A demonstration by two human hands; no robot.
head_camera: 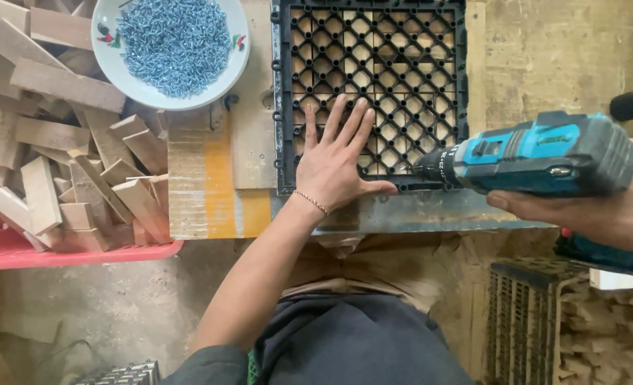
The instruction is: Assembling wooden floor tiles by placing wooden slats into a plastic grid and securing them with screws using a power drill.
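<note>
My left hand (334, 167) lies flat, fingers spread, on the black plastic lattice tile (370, 93) on the workbench. My right hand (601, 207) is closed around the blue cordless drill (537, 153), its tip at the tile's near edge.

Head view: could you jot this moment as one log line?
left hand: flat on black plastic grid tile | right hand: holds blue cordless drill, tip at tile's near edge | bowl of screws: left of tile

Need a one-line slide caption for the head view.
Left hand pressed flat on black plastic grid tile; right hand aims blue cordless drill at its near edge.
</note>
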